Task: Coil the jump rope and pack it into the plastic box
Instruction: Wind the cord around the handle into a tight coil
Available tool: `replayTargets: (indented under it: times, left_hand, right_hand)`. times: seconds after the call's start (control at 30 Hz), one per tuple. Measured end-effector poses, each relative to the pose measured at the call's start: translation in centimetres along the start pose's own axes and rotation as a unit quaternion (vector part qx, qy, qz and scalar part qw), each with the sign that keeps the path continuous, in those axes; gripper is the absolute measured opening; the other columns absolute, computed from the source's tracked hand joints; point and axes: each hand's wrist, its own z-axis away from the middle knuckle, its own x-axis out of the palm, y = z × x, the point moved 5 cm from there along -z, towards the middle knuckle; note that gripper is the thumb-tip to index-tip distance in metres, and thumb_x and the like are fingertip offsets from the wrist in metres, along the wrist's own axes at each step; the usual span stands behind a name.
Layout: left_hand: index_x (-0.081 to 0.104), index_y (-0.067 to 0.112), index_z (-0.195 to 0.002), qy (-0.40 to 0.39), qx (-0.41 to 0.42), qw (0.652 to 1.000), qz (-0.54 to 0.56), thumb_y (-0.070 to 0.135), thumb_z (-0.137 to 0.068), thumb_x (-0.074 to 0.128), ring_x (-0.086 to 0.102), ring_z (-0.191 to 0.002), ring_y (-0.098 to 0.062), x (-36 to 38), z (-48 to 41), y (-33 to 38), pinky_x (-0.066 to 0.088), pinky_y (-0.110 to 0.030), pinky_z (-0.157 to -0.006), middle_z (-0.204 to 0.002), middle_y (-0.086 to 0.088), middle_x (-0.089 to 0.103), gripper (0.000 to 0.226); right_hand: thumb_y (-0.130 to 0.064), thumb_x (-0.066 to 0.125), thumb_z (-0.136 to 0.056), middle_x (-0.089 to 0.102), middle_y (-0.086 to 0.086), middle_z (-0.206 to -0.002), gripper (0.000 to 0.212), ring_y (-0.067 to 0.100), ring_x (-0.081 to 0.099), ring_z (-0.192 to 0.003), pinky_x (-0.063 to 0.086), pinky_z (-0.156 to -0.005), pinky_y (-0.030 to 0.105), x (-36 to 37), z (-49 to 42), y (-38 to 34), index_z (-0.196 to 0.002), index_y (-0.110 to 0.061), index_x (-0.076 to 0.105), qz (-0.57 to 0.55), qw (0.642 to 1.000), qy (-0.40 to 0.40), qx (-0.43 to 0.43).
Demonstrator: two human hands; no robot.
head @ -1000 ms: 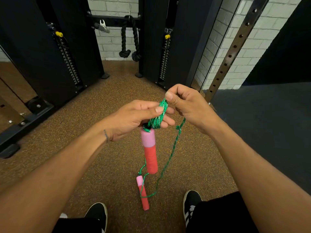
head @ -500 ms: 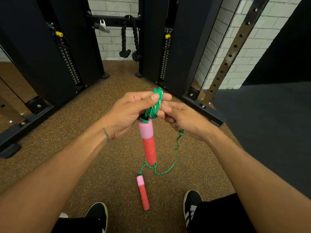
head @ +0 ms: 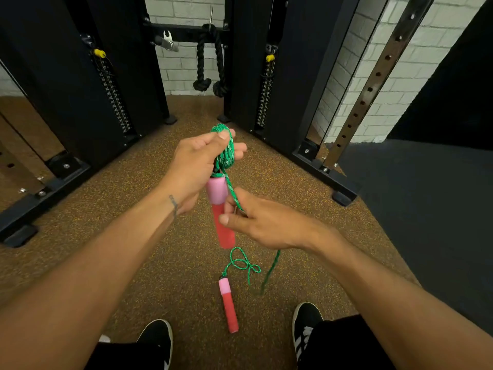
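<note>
On the speckled rubber floor (head: 149,236) lay one pink-red handle (head: 229,305), while the left hand (head: 197,161) was closed around the coiled green braided rope (head: 226,153) above the other handle (head: 220,209), and the right hand (head: 264,222) pinched the loose strand.

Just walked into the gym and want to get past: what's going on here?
A person is coiling a green jump rope. The left hand holds the gathered loops above one handle; the right hand pinches the loose strand. The other handle lies on the floor. No box is in view.
</note>
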Motion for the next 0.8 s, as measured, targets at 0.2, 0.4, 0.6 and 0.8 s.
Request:
replayTargets:
  times: [0.2, 0.4, 0.6, 0.8]
  left_hand:
    - [0.071, 0.016, -0.111, 0.007, -0.012, 0.995, -0.098, 0.031, -0.100, 0.055, 0.074, -0.093, -0.012, -0.9, -0.3, -1.0, 0.057, -0.030, -0.085, -0.097, -0.001, 0.079, 0.024]
    - [0.071, 0.008, -0.111, -0.137, -0.028, 0.985, -0.103, 0.028, -0.099, 0.054, 0.072, -0.079, -0.010, 1.2, 0.4, -1.0, 0.053, -0.019, -0.075, -0.091, -0.007, 0.079, 0.029]
    - [0.066, 0.011, -0.118, -0.247, -0.076, 0.960, -0.108, 0.025, -0.104, 0.040, 0.072, -0.082, -0.009, 3.9, 2.1, -1.6, 0.054, -0.018, -0.080, -0.098, -0.008, 0.079, 0.032]
    - [0.068, 0.008, -0.115, -0.263, -0.102, 0.959, -0.013, 0.028, -0.103, 0.036, 0.072, -0.079, -0.012, 4.5, 2.9, -0.9, 0.056, -0.021, -0.079, -0.097, -0.013, 0.078, 0.039]
  right_hand:
    - [-0.035, 0.057, -0.099, 0.058, -0.007, -0.074, 0.017, 0.007, 0.051, -0.062, 0.040, -0.057, 0.023, -3.0, 1.6, -2.9, -0.095, -0.018, 0.061, 0.033, 0.990, 0.087, -0.105]
    - [-0.043, 0.058, -0.096, 0.070, -0.004, -0.082, 0.027, 0.014, 0.063, -0.076, 0.049, -0.072, 0.044, -7.7, 2.3, 0.3, -0.091, -0.018, 0.068, -0.147, 0.953, 0.258, -0.056]
    - [-0.042, 0.061, -0.094, 0.061, -0.016, -0.072, 0.022, 0.003, 0.053, -0.072, 0.041, -0.072, 0.029, -9.1, 2.4, 2.6, -0.079, -0.027, 0.066, -0.176, 0.937, 0.302, -0.022]
    - [-0.038, 0.054, -0.100, 0.056, -0.022, -0.058, 0.026, -0.005, 0.050, -0.057, 0.037, -0.061, 0.013, -8.3, 1.5, 3.8, -0.084, -0.022, 0.065, -0.235, 0.934, 0.270, 0.013]
